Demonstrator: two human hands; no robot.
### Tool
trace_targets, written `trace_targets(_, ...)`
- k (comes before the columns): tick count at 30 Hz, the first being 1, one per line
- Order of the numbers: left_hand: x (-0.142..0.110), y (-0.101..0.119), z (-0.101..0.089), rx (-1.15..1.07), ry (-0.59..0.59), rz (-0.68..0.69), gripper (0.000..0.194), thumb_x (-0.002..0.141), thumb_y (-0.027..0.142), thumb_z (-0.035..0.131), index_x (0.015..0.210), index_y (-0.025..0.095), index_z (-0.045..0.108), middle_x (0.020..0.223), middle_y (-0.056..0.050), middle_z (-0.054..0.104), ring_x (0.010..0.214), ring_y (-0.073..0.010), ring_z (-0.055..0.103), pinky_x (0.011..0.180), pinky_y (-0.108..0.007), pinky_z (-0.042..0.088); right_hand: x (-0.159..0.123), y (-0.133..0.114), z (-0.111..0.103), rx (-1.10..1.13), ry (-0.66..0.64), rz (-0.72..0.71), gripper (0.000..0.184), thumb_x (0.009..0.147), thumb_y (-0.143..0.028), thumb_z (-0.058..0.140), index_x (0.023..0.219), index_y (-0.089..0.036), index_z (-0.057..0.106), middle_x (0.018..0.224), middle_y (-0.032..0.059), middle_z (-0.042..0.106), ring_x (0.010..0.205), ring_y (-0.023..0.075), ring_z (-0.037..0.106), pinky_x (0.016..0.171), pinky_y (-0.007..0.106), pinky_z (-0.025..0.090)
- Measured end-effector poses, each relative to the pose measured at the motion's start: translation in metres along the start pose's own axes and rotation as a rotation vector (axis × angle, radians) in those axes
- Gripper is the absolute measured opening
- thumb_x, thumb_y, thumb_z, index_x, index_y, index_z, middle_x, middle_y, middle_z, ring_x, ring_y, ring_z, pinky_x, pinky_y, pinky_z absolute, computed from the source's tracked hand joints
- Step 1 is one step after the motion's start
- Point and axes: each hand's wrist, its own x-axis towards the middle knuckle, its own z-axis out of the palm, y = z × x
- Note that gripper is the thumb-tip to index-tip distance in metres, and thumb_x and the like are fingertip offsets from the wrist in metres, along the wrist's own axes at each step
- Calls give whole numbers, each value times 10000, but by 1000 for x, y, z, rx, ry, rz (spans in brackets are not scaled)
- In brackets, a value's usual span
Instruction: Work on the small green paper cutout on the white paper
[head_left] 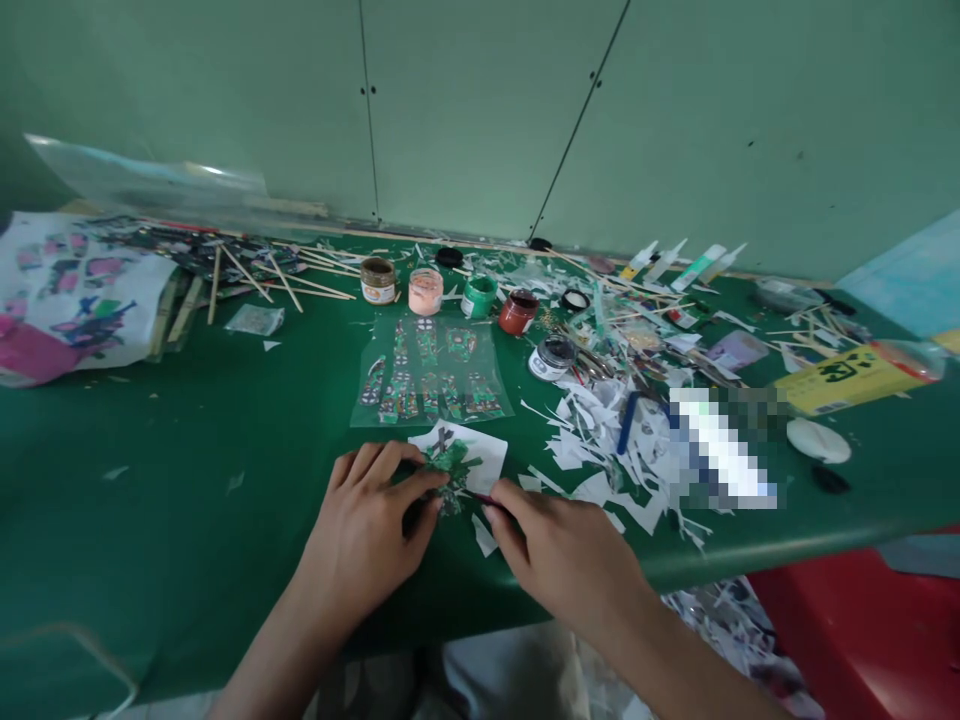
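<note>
Two hands on a small white paper printed green (459,458): left hand (375,520) pinning it flat, right hand (559,555) pinching a thin red-tipped tool (487,498); could slip, tearing paper.

Hardly any writing can be read. The yellow box (851,377) at the right of the frame bears large dark characters on its top face, but they are too blurred to make out. The small jars (377,280) in the upper middle carry pale label bands whose print is too small to read. The tubes (697,266) at the upper right show coloured markings only. One patch of the tabletop (225,420) is pixelated.
</note>
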Motion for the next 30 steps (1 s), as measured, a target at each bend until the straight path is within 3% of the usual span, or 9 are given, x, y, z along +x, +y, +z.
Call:
trace_targets(9, -1, -1, 2, -21, -15, -19, 236, 853, 226, 544, 989, 324, 710, 1133, -44, 635, 1021, -268, 557, 824, -451, 434, 8, -2, 11, -21, -95, 35, 268, 922, -291, 356, 873, -223, 611, 536, -10, 602, 385, 105, 446, 437, 291, 129)
trace_targets(30, -1, -2, 2, -23, -5, -17, 236, 857, 225, 540, 991, 320, 710, 1123, -40, 636, 1014, -264, 560, 816, -445, 434, 9, -7, 4, -143, -120, 14, 178, 893, -272, 452, 832, -233, 615, 491, -10, 587, 355, 116, 483, 435, 286, 71)
